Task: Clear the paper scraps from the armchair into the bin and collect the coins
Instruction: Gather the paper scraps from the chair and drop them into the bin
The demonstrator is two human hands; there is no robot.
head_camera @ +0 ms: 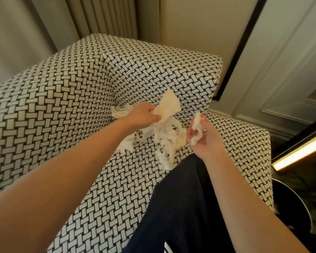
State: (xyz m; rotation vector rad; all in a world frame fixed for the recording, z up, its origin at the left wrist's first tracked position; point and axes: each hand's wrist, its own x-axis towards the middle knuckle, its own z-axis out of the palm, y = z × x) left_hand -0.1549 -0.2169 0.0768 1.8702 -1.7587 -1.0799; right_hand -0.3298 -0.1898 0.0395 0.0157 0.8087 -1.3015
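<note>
Between the curled fingers (154,116) of the left hand (144,115) a flat cream sheet (169,106) is pinched; a crumpled scrap (197,127) is gripped by the right hand (204,141). Loose shreds should be bunched before lifting. White torn paper scraps (164,141) are heaped on the armchair (62,106) seat; no coins are seen.

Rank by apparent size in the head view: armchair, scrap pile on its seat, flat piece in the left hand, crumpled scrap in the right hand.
1. armchair
2. scrap pile
3. flat piece, held by the left hand
4. crumpled scrap, held in the right hand, partly hidden by fingers
</note>
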